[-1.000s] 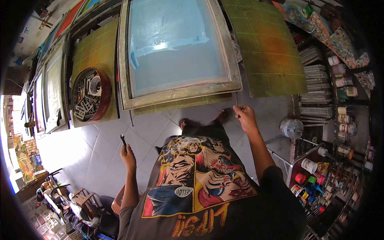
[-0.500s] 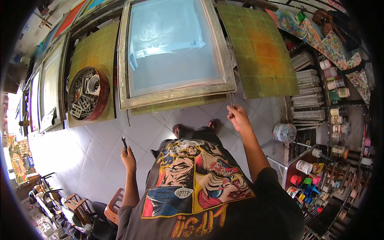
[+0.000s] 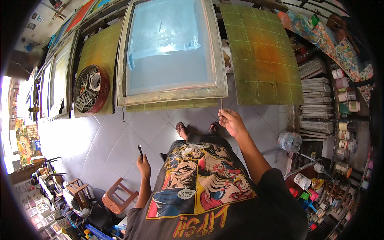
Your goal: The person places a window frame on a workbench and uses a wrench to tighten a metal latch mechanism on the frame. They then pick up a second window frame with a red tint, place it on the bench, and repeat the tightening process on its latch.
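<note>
Pinching thin metal rod (image 3: 221, 104) under framed mesh screen (image 3: 172, 52); right hand (image 3: 231, 122).

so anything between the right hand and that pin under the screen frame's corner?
Nothing visible. The right hand already has its fingertips on the thin metal pin hanging below the screen frame. The left hand holds a small dark tool well apart.

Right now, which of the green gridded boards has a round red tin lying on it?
The green gridded board on the left: the round red tin sits at its lower end. The larger green board on the right carries nothing.
</note>
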`<state>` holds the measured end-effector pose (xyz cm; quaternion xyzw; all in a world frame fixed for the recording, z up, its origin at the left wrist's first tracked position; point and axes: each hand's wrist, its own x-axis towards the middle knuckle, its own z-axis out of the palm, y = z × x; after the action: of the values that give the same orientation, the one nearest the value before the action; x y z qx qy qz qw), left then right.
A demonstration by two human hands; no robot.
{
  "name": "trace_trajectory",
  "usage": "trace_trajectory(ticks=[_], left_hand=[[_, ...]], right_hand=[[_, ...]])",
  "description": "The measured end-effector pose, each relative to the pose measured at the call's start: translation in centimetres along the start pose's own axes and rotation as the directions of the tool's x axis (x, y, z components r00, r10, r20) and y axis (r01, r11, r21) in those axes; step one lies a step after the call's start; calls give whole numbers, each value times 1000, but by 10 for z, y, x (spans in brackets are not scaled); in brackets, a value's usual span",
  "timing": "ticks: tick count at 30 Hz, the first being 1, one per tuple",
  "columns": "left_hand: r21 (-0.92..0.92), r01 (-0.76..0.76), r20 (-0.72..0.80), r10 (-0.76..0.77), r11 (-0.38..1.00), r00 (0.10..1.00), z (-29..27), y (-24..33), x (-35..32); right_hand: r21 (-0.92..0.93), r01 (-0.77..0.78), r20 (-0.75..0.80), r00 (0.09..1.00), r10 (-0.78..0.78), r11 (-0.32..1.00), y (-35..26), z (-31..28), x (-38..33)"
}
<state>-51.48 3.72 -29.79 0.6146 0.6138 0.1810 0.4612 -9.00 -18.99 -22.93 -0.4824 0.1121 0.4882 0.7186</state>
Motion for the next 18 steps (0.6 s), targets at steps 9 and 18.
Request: trace_trajectory(ticks=[9,18], left_hand=[[85,45,-44,-41,995,998,27,7,-66],[195,12,-159,19,981,987,32,8,-95]], right_hand=[[56,-154,156,977,144,986,-18,-3,3],[14,-66,143,988,63,998,-3,-22,21]])
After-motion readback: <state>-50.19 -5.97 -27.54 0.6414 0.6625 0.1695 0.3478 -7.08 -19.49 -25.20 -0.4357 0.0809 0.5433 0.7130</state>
